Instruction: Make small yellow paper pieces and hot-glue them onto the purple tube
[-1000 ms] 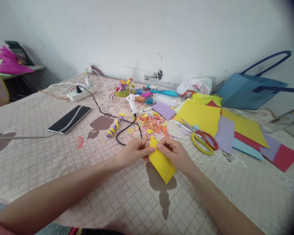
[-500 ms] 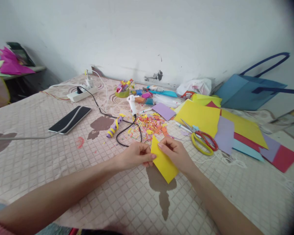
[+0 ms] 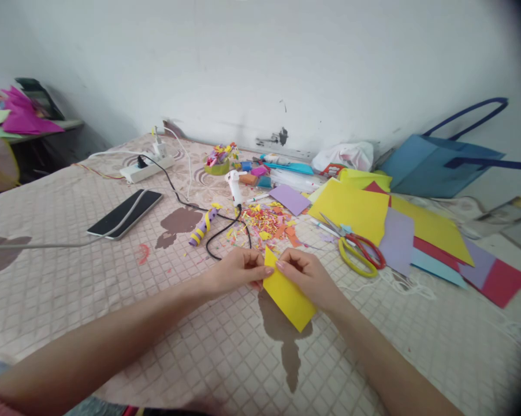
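A strip of yellow paper (image 3: pixel 289 296) slants between my two hands, just above the tablecloth. My left hand (image 3: pixel 238 270) pinches its upper left edge between thumb and fingers. On the other side, my right hand (image 3: pixel 306 273) is closed on the upper right edge, thumb on top and close to the left thumb. The fingers beneath the paper are partly hidden. Beyond the hands lies a heap of small paper scraps (image 3: pixel 267 221). Scissors (image 3: pixel 361 251) with red and yellow handles rest to the right of my right hand.
A white glue gun (image 3: pixel 233 188) with a black cord stands behind a purple-and-yellow striped roll (image 3: pixel 204 225). At left lie a phone (image 3: pixel 126 214) and a power strip (image 3: pixel 147 167). Coloured sheets (image 3: pixel 351 202) and a blue bag (image 3: pixel 445 164) occupy the right.
The yellow paper shifts slightly between the fingers; its top corner drops a little and moves left. My right thumb comes nearer the left one. Both hands keep hold.
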`<state>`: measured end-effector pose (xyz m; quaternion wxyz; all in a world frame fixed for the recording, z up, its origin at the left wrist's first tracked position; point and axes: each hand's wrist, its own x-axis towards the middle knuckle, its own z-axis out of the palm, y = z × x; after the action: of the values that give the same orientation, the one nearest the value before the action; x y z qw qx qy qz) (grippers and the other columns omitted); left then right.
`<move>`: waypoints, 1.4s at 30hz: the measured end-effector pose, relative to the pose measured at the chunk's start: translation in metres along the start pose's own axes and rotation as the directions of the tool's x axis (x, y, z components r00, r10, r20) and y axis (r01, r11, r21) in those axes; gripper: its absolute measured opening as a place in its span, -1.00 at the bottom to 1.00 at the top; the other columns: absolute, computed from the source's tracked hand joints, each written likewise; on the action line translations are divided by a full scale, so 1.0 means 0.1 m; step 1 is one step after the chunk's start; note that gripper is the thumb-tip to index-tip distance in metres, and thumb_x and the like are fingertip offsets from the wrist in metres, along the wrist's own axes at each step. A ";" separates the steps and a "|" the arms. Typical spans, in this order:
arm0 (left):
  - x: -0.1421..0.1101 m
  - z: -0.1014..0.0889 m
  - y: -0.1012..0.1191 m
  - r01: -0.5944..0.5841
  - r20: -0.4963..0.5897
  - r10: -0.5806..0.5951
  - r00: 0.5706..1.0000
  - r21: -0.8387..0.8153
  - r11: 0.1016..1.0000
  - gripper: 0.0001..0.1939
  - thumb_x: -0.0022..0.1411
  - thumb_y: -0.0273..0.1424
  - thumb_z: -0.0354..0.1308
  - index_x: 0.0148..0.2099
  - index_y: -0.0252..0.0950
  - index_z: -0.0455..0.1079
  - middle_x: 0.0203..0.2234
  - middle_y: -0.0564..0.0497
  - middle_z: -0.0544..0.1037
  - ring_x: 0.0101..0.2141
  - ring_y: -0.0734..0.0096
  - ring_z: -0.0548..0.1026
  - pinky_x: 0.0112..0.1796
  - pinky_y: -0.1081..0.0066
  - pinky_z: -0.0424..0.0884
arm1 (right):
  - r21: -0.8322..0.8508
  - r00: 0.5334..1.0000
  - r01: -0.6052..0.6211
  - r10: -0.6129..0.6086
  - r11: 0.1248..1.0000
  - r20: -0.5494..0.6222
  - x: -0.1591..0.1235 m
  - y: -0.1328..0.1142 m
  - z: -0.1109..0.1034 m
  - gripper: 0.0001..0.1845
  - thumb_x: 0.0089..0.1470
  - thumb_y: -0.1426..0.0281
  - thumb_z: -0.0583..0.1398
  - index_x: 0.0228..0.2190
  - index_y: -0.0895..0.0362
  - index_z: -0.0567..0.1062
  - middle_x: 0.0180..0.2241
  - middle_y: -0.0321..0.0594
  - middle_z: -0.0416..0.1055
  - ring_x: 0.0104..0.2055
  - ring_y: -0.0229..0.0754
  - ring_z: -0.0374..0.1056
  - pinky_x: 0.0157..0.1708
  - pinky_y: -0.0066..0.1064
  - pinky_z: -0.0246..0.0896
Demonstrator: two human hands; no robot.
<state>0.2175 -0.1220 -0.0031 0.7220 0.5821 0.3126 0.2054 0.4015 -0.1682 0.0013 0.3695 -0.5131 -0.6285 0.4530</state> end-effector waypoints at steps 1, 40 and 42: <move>0.00 0.01 0.01 0.004 -0.012 -0.004 1.000 -0.019 1.000 -0.65 0.01 -0.18 0.27 -0.42 -0.38 0.30 -0.54 0.06 0.45 -0.53 0.55 0.42 -0.45 0.49 0.37 | 0.006 1.000 -0.002 0.002 1.000 0.003 0.00 -0.01 0.00 -0.74 0.09 0.26 0.13 -0.55 0.13 0.30 -0.57 -0.37 0.21 -0.54 -0.35 0.11 -0.56 -0.50 0.00; -0.03 -0.01 0.06 0.038 0.009 -0.039 0.999 0.081 0.996 -0.59 0.05 -0.09 0.20 -0.48 -0.38 0.34 -0.63 0.04 0.48 -0.59 0.55 0.44 -0.52 0.54 0.35 | 0.061 0.999 -0.011 0.009 0.998 0.033 0.00 0.00 0.01 -0.72 0.06 0.22 0.15 -0.56 0.13 0.32 -0.58 -0.38 0.21 -0.55 -0.34 0.10 -0.55 -0.49 -0.01; -0.04 -0.01 0.06 0.014 0.015 -0.016 1.000 0.095 0.995 -0.59 0.04 -0.09 0.21 -0.49 -0.38 0.32 -0.66 0.06 0.45 -0.62 0.56 0.42 -0.55 0.55 0.33 | 0.072 0.999 -0.017 0.015 0.997 0.034 0.00 0.01 0.00 -0.72 0.06 0.22 0.15 -0.56 0.13 0.31 -0.58 -0.38 0.21 -0.56 -0.34 0.10 -0.56 -0.49 -0.01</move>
<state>0.2144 -0.1227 0.0034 0.6974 0.6150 0.3209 0.1804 0.4014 -0.1685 0.0005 0.3735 -0.4968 -0.6137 0.4869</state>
